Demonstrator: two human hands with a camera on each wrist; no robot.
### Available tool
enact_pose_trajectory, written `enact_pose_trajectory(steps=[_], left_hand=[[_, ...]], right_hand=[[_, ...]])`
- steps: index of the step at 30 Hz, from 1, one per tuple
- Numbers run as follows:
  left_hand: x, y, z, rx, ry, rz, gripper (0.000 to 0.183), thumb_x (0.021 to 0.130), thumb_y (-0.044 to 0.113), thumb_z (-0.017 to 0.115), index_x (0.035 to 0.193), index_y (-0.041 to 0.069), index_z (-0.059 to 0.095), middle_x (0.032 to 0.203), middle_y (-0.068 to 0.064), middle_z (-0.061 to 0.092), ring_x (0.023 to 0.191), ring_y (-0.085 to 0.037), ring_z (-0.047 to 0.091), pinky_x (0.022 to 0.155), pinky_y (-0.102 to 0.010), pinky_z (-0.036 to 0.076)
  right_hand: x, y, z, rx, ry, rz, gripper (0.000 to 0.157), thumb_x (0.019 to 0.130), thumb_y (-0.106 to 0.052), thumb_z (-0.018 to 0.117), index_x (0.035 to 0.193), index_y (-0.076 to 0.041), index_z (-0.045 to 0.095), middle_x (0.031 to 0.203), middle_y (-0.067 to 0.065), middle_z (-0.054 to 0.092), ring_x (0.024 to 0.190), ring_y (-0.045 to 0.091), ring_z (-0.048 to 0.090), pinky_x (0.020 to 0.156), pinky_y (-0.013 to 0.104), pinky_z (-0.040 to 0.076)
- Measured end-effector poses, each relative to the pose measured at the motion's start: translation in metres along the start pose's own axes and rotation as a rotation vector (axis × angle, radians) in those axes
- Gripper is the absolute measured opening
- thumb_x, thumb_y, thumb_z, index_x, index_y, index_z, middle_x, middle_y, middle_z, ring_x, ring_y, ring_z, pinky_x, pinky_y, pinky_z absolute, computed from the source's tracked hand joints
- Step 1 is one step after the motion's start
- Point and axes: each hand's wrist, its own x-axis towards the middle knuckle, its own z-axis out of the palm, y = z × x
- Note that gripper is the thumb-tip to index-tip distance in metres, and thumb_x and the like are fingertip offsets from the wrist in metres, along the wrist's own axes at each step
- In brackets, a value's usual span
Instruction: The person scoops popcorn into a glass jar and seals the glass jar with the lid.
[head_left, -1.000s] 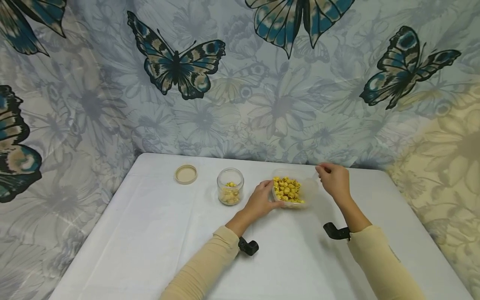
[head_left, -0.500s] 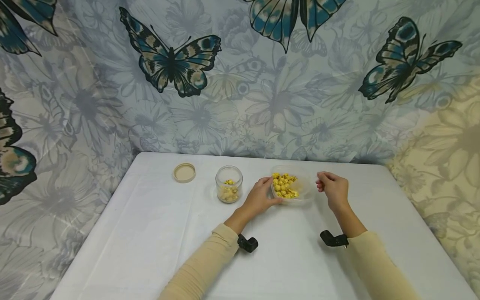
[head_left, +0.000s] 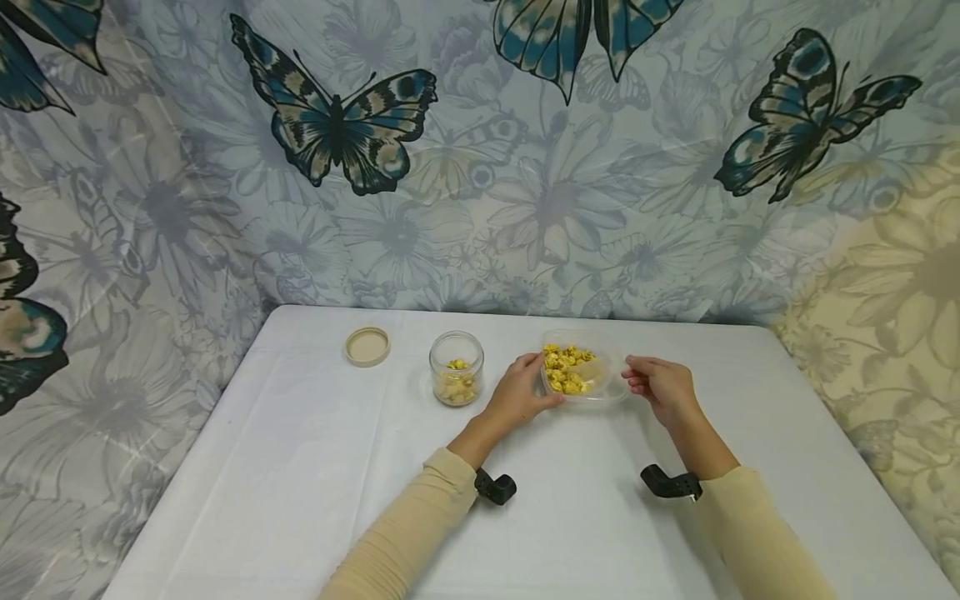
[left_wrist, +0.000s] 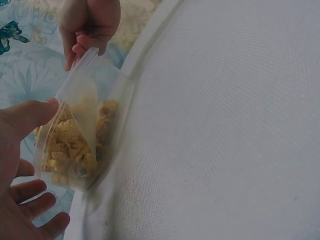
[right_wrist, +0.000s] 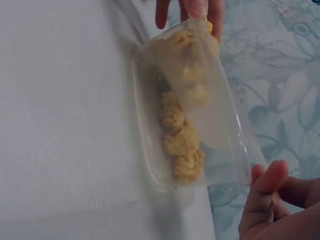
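A clear plastic container (head_left: pixel 611 393) of yellow popcorn (head_left: pixel 562 371) stands right of the table's middle. My left hand (head_left: pixel 517 390) holds its left side, the thumb lying on the rim in the left wrist view and the lower fingers spread. My right hand (head_left: pixel 663 387), at the container's right edge, pinches the end of a translucent piece that looks like a spoon (right_wrist: pixel 215 127). Its rounded end dips among the popcorn behind the container wall. The right fingers (right_wrist: pixel 267 192) are curled, and the thin handle is barely visible.
An uncovered glass jar (head_left: pixel 457 367), partly filled with popcorn, stands left of the left hand. Farther left lies a round beige lid (head_left: pixel 367 347). The white-covered table (head_left: pixel 300 467) meets a butterfly-patterned cloth (head_left: pixel 555 208) at its back edge.
My right hand has come down and left toward the container, and the spoon has moved in among the popcorn. My left hand stays on the container's side.
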Motion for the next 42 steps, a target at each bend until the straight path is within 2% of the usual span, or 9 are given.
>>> enact_pose_trajectory(steps=[3,7,10,15,18,21,28,34,42], left_hand=[[0.000,0.000,0.001,-0.003,0.001,0.003,0.083,0.088,0.043,0.070,0.152,0.007,0.032,0.153,-0.010,0.038,0.141,-0.026,0.039,0.116,-0.039,0.036],[0.000,0.000,0.002,-0.020,0.003,0.011,0.082,0.088,0.040,0.071,0.152,0.007,0.032,0.153,-0.010,0.038,0.141,-0.027,0.039,0.115,-0.040,0.036],[-0.001,0.001,0.003,-0.021,0.007,0.010,0.082,0.087,0.040,0.072,0.152,0.007,0.033,0.152,-0.010,0.039,0.140,-0.027,0.039,0.115,-0.040,0.037],[-0.002,0.002,0.003,-0.012,0.006,0.004,0.082,0.087,0.041,0.072,0.152,0.007,0.033,0.152,-0.010,0.040,0.140,-0.027,0.040,0.115,-0.039,0.037],[-0.002,0.002,0.002,-0.026,0.004,0.005,0.082,0.088,0.040,0.072,0.152,0.007,0.033,0.152,-0.010,0.039,0.140,-0.026,0.039,0.115,-0.039,0.036],[-0.001,0.002,0.002,-0.024,0.007,0.009,0.082,0.088,0.041,0.071,0.152,0.007,0.033,0.152,-0.009,0.039,0.140,-0.026,0.040,0.115,-0.039,0.037],[-0.002,0.002,0.000,-0.032,0.007,0.013,0.083,0.087,0.043,0.071,0.152,0.008,0.033,0.152,-0.009,0.039,0.140,-0.026,0.040,0.115,-0.040,0.037],[-0.002,0.001,0.002,-0.042,0.004,0.007,0.082,0.088,0.041,0.071,0.153,0.009,0.032,0.153,-0.009,0.038,0.141,-0.026,0.039,0.115,-0.041,0.037],[-0.001,-0.001,0.001,-0.032,0.008,0.001,0.082,0.088,0.041,0.071,0.153,0.011,0.031,0.153,-0.009,0.038,0.140,-0.027,0.040,0.115,-0.041,0.037]], right_hand=[[0.000,0.000,-0.001,0.096,-0.001,0.019,0.014,0.098,-0.009,0.055,0.097,-0.006,0.068,0.064,-0.005,0.068,0.056,0.002,0.058,0.053,0.014,0.051],[-0.001,0.001,-0.001,0.193,0.013,0.023,0.031,0.099,-0.006,0.053,0.074,-0.018,0.068,0.063,-0.004,0.068,0.054,0.002,0.059,0.051,0.013,0.050],[0.000,0.001,-0.002,0.192,-0.007,0.005,0.030,0.099,-0.006,0.053,0.077,-0.017,0.069,0.064,-0.004,0.069,0.055,0.002,0.060,0.052,0.014,0.051],[0.002,-0.001,-0.006,0.081,-0.102,-0.044,0.022,0.100,-0.009,0.052,0.088,-0.015,0.068,0.069,-0.006,0.070,0.061,0.001,0.062,0.056,0.014,0.053],[0.002,-0.003,-0.008,0.027,-0.126,-0.043,0.026,0.101,-0.009,0.051,0.083,-0.018,0.068,0.070,-0.007,0.069,0.061,0.001,0.062,0.057,0.013,0.053],[0.002,-0.005,-0.009,0.026,-0.120,0.000,0.032,0.101,-0.008,0.049,0.077,-0.020,0.068,0.069,-0.007,0.069,0.061,0.002,0.061,0.057,0.014,0.053],[-0.002,-0.009,-0.009,0.173,-0.057,0.117,0.035,0.099,-0.007,0.051,0.070,-0.016,0.068,0.063,-0.003,0.068,0.056,0.003,0.060,0.053,0.014,0.052],[-0.002,-0.006,-0.011,0.296,-0.033,0.222,0.033,0.100,-0.008,0.051,0.072,-0.013,0.068,0.062,0.000,0.068,0.055,0.005,0.059,0.052,0.016,0.051],[0.002,-0.003,-0.011,0.365,-0.038,0.230,0.032,0.100,-0.009,0.052,0.072,-0.011,0.069,0.062,0.001,0.068,0.053,0.006,0.059,0.051,0.016,0.051]])
